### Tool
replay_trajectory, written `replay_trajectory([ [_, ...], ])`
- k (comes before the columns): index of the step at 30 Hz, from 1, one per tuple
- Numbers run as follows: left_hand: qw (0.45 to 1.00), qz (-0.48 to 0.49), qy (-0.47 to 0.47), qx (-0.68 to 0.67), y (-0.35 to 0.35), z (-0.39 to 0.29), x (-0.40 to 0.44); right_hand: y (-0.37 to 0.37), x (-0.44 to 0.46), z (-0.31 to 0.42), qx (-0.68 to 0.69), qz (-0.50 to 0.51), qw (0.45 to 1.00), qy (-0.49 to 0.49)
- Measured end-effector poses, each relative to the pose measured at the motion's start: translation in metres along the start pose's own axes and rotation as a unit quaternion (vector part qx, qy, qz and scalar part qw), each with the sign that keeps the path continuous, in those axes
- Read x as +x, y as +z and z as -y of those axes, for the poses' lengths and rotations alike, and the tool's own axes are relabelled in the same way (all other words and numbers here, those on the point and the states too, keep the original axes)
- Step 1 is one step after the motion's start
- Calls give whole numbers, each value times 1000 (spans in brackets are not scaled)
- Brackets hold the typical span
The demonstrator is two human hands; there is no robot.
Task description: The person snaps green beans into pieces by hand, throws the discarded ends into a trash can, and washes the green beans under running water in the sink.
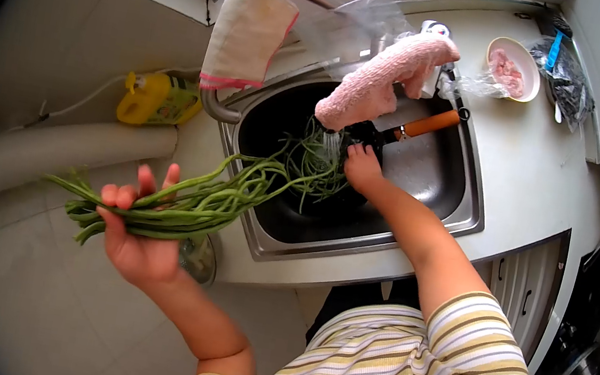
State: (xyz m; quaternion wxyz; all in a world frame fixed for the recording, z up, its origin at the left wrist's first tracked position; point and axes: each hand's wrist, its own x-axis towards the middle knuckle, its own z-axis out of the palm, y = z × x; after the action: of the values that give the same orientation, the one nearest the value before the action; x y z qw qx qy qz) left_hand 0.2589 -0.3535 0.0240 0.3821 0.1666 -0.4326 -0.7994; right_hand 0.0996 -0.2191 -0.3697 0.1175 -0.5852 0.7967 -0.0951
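Note:
A bunch of long green beans (194,210) lies across my left hand (139,237), whose fingers curl around it beside the counter's front left edge. The beans' far ends hang over the sink (473,207). More long beans (312,162) lie tangled in the sink, under water running from the faucet. My right hand (362,169) reaches into the sink at their right side, fingers bent down; what they grip is hidden. Just beyond it is a dark pan with an orange-brown handle (432,124) resting towards the sink's back right corner.
A pink cloth (388,76) hangs over the faucet, and a beige towel (250,34) over the curved metal pipe. A yellow bottle (161,99) stands at the left. On the right counter are a bowl of raw meat (508,71) and a dark plastic bag (567,85).

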Motion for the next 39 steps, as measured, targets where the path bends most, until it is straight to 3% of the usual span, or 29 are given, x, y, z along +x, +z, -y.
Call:
replay_trajectory([
  [4, 1000, -19, -2, -4, -38, 18, 2, -4, 3, -5, -111, 72, 989, -72],
  [6, 1000, -11, -24, 0, -53, 33, 4, -32, 8, -15, 30, 151, 988, 9],
  [7, 1000, -16, -19, -5, -59, 39, 1, -55, 5, -22, 132, 139, 981, 15],
  [8, 995, -29, -31, 91, -64, 47, -2, -71, 3, -27, 126, 142, 982, 10],
  [10, 961, -87, -75, 251, -62, 67, -5, -101, 0, -33, 271, 59, 960, -37],
  [12, 916, -99, -189, 340, -56, 93, -2, -135, -2, -23, 338, 78, 938, -20],
  [14, 894, -4, -263, 364, -68, 136, -5, -164, -4, -4, 552, 186, 804, 119],
  [16, 923, -17, -255, 288, -73, 180, -14, -172, -7, 11, 528, 166, 829, 74],
  [18, 914, -13, -285, 289, -79, 195, -20, -175, -9, 23, 497, 81, 864, -9],
  [22, 908, -6, -309, 282, -80, 195, -27, -174, -13, 28, 457, -20, 888, 44],
  [26, 921, -35, -307, 236, -83, 191, -30, -168, -15, 30, 495, -59, 866, 42],
  [28, 938, -27, -295, 178, -88, 190, -34, -166, -12, 30, 604, -76, 789, 80],
  [29, 938, -27, -295, 178, -90, 191, -35, -167, -15, 29, 661, -13, 736, 143],
  [30, 944, -31, -288, 158, -90, 190, -36, -166, -15, 31, 661, -13, 736, 143],
  [32, 949, -40, -282, 137, -94, 188, -38, -163, -15, 33, 786, -3, 588, 190],
  [33, 954, -44, -271, 124, -96, 188, -38, -161, -15, 33, 786, 0, 588, 191],
  [35, 957, -54, -261, 116, -100, 185, -39, -156, -16, 32, 815, -31, 536, 219],
  [39, 949, -36, -283, 136, -109, 186, -43, -162, -17, 37, 784, -23, 591, 187],
])
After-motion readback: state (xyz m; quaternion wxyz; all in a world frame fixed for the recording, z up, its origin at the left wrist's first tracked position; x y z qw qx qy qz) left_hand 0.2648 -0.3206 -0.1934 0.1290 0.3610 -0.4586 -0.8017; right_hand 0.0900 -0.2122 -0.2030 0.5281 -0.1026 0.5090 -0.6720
